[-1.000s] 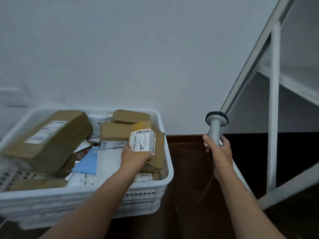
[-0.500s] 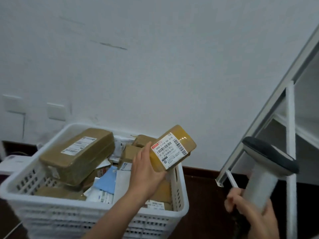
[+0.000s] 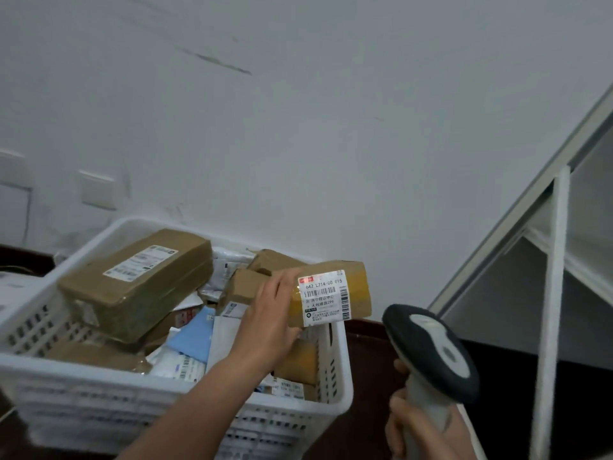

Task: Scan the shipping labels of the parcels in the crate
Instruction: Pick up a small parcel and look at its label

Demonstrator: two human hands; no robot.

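My left hand (image 3: 268,323) clasps a small taped parcel (image 3: 331,297) above the crate (image 3: 335,403), long axis level, shipping label (image 3: 323,298) facing me. My right hand (image 3: 414,426), fist closed on the barcode scanner (image 3: 431,353), sits lower right of that label, head aimed up-left.

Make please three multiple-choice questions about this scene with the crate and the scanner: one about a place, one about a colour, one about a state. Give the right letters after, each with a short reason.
1. Where is the small parcel with the label that faces the camera?
A. flat at the bottom of the crate
B. held up above the right end of the crate
C. on the shelf frame

2. What colour is the crate?
A. white
B. blue
C. black

3. What is the right hand doing?
A. hanging empty
B. resting on the crate rim
C. gripping the scanner's handle

Answers:
1 B: the left hand grips it clear of the other parcels.
2 A: its perforated walls and rim are white.
3 C: its fingers wrap the grey handle of the scanner, whose dark head is beside the parcel.
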